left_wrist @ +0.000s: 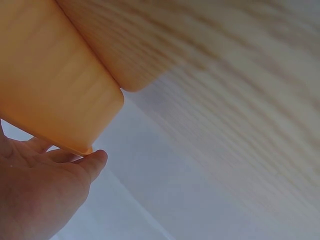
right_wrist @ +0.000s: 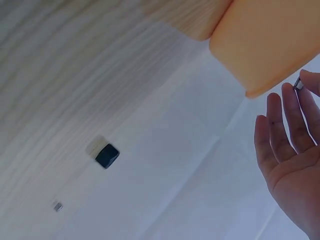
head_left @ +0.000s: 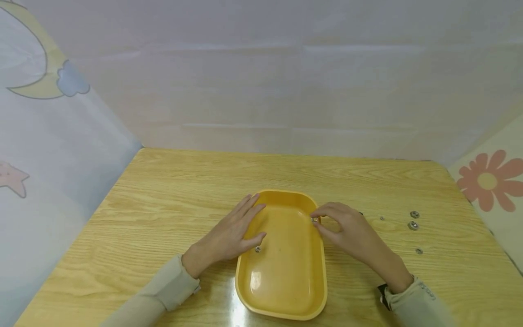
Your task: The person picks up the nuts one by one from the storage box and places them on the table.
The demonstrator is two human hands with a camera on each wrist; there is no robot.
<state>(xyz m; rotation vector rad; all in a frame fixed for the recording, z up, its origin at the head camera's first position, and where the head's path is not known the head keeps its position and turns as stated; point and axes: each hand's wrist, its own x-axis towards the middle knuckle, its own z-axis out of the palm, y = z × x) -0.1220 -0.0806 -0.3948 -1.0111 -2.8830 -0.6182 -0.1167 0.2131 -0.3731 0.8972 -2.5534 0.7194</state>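
A yellow plastic tray point(head_left: 282, 272) sits on the wooden table, with one small metal nut point(head_left: 257, 249) inside by its left wall. My left hand point(head_left: 230, 229) lies across the tray's left rim, fingers spread and fairly straight. In the left wrist view, its fingertips point(left_wrist: 100, 156) are right at the rim. At the opposite rim, thumb and index finger of my right hand point(head_left: 347, 227) pinch a small metal nut point(head_left: 314, 220). The right wrist view shows that nut point(right_wrist: 298, 84) between the fingertips, close to the tray's edge, the other fingers extended.
Right of the tray lie two larger nuts point(head_left: 413, 225), a smaller one point(head_left: 419, 250) and a tiny one point(head_left: 382, 218). A small black block point(right_wrist: 107, 155) stands on the table, mostly hidden behind my right hand in the head view. Printed cloth walls point(head_left: 286, 100) border the table.
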